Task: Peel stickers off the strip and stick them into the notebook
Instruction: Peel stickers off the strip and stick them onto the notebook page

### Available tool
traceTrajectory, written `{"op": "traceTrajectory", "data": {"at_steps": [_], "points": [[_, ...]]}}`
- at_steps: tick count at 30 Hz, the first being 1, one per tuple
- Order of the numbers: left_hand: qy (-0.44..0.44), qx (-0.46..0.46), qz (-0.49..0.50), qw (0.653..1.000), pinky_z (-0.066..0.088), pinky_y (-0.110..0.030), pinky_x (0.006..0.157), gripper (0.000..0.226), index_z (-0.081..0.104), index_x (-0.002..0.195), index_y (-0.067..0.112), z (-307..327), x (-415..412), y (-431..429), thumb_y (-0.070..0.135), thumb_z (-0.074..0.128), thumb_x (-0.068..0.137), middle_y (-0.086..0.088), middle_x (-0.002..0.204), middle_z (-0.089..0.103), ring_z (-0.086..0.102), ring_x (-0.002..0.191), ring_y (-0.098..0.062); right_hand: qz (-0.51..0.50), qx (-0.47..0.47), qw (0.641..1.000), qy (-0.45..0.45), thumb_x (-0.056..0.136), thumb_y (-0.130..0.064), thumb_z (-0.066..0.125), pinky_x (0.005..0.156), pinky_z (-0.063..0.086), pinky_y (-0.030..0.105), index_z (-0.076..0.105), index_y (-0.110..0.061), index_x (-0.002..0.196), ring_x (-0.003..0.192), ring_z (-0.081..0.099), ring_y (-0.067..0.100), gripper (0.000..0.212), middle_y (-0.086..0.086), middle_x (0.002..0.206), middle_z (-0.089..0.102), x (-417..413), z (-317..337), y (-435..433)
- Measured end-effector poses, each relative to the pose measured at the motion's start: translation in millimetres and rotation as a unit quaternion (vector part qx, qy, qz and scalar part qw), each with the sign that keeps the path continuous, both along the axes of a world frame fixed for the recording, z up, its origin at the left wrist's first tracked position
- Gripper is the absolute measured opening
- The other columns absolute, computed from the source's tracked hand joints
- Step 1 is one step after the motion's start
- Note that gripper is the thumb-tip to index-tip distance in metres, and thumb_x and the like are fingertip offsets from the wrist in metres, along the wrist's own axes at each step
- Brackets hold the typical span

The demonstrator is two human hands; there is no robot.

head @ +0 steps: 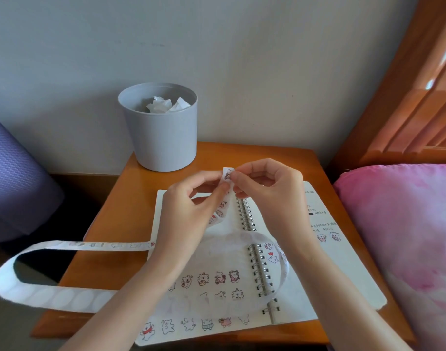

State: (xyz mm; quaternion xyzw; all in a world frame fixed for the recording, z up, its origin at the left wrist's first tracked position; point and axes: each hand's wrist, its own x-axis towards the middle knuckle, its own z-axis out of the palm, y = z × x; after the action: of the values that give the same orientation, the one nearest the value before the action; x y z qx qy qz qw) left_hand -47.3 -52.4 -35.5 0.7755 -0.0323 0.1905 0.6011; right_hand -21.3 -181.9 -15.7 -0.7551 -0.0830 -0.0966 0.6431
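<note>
We see a spiral-bound notebook (343, 274) lying open and flat, its left page bearing rows of small cartoon-animal stickers (218, 277). A long white backing strip (65, 297) loops off to the left, curves back across the open pages and rises above the spiral. Its upper end, carrying one printed sticker (228, 173), is pinched between the left hand (191, 198) and the right hand (267, 183).

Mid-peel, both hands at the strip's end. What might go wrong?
The right hand pinches a sticker on the sticker strip held by the left hand; it may tear or fold. The strip loops off the table at left; its weight may tug the held end. It crosses the spiral binding of the notebook and may snag.
</note>
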Motion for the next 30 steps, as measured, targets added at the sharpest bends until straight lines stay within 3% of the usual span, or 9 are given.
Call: {"op": "traceTrajectory", "data": {"at_steps": [5,8,13,16,22,26,30], "points": [[0.003,0.0,0.009,1.0,0.054,-0.03,0.085,0.014,0.074,0.098,0.018,-0.2,0.8,-1.0,0.017,0.067,0.085,0.01,0.087,0.075,0.069,0.085,-0.006,-0.001,-0.004,1.0,-0.006,0.078,-0.01,0.075,0.065,0.059,0.028,0.07,-0.013,0.076,0.064,0.068,0.014,0.005,-0.001,0.068,0.071,0.5,-1.4,0.1],[0.007,0.001,0.006,1.0,0.054,-0.027,0.084,0.014,0.074,0.098,0.018,-1.2,1.3,-1.3,0.017,0.067,0.086,0.011,0.088,0.075,0.069,0.085,-0.005,-0.003,-0.008,1.0,-0.009,0.078,-0.01,0.074,0.063,0.058,0.027,0.07,-0.013,0.076,0.064,0.068,0.013,0.005,-0.002,0.068,0.071,0.7,-2.2,0.1],[0.028,-0.037,-0.001,0.999,0.053,-0.019,0.079,0.014,0.074,0.098,0.015,-3.2,3.0,-0.5,0.013,0.068,0.086,0.005,0.088,0.076,0.07,0.085,-0.007,0.005,-0.012,1.0,0.0,0.078,-0.011,0.074,0.068,0.059,0.037,0.07,-0.012,0.078,0.065,0.068,0.017,0.004,0.0,0.07,0.071,3.4,-3.9,-0.5],[0.04,-0.059,-0.004,0.997,0.055,-0.022,0.079,0.014,0.073,0.098,0.015,-3.8,3.4,0.9,0.013,0.069,0.085,0.004,0.088,0.076,0.071,0.085,-0.008,0.019,0.003,1.0,0.002,0.079,-0.009,0.073,0.068,0.059,0.036,0.07,-0.01,0.079,0.066,0.068,0.019,0.003,0.002,0.072,0.071,3.2,-2.1,-1.4],[0.067,-0.097,-0.017,0.993,0.052,-0.011,0.071,0.012,0.073,0.096,0.016,0.4,2.0,-0.3,0.014,0.068,0.085,0.003,0.086,0.076,0.07,0.081,-0.004,0.027,0.014,0.999,-0.024,0.079,-0.008,0.073,0.072,0.058,0.037,0.067,-0.012,0.082,0.071,0.067,0.021,0.008,0.005,0.077,0.07,1.7,-1.8,-2.2],[0.085,-0.141,-0.025,0.986,0.048,-0.006,0.063,0.01,0.073,0.094,0.014,3.9,1.0,-0.8,0.012,0.067,0.086,0.003,0.084,0.076,0.069,0.074,0.0,0.032,-0.041,0.997,-0.058,0.081,-0.009,0.071,0.074,0.056,0.026,0.07,-0.019,0.081,0.074,0.067,0.007,0.01,-0.008,0.076,0.071,1.4,-1.2,-3.3],[0.077,-0.151,-0.032,0.985,0.049,-0.008,0.066,0.01,0.073,0.093,0.017,5.5,0.7,0.0,0.012,0.068,0.085,0.004,0.085,0.076,0.07,0.077,-0.002,0.044,-0.094,0.99,-0.093,0.083,-0.01,0.069,0.074,0.054,0.018,0.073,-0.017,0.09,0.077,0.068,0.005,0.01,-0.01,0.082,0.072,1.6,0.4,-6.9]]}}
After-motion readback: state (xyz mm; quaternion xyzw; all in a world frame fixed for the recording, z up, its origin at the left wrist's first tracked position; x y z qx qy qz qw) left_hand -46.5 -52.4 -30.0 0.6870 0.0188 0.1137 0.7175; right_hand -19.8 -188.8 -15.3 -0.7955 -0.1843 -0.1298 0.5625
